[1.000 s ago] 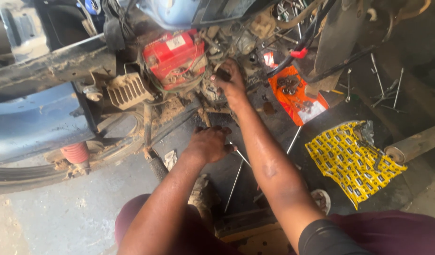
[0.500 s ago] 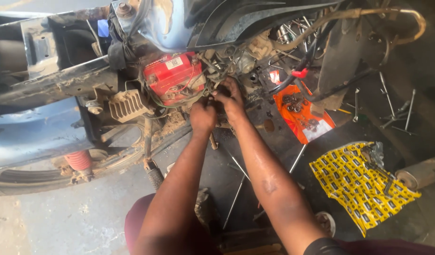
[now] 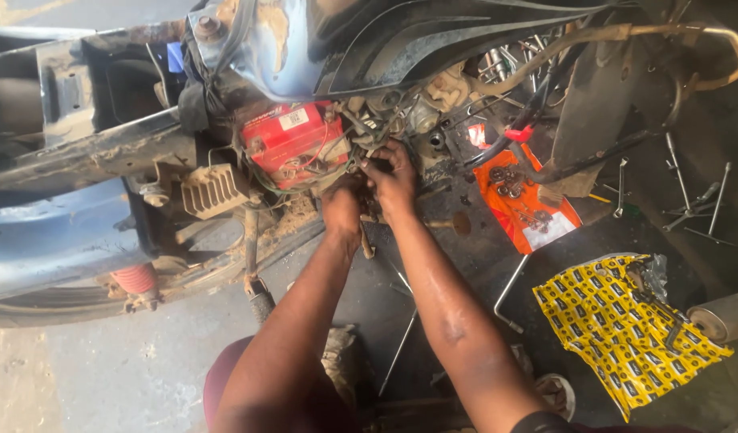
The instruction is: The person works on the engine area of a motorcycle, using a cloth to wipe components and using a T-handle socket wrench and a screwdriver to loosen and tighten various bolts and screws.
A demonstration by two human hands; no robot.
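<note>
Nearest, thin steel rods (image 3: 401, 349) lie on the oily floor. Further in, the left hand (image 3: 342, 210) and right hand (image 3: 394, 181) press together on a grimy engine fitting (image 3: 378, 164) just right of the boxy red plastic battery (image 3: 291, 143), fingers curled (on what, I cannot tell). They seem mid-loosening; next needs firm, fine grip. Beyond, dull grey castings.

Your left hand (image 3: 342, 210) and right hand (image 3: 394, 180) press together on the engine parts (image 3: 385, 120) just right of the red battery (image 3: 293, 144). Right of them lie an orange packet (image 3: 537, 212) and, nearer, a yellow printed wrapper (image 3: 617, 329).
</note>
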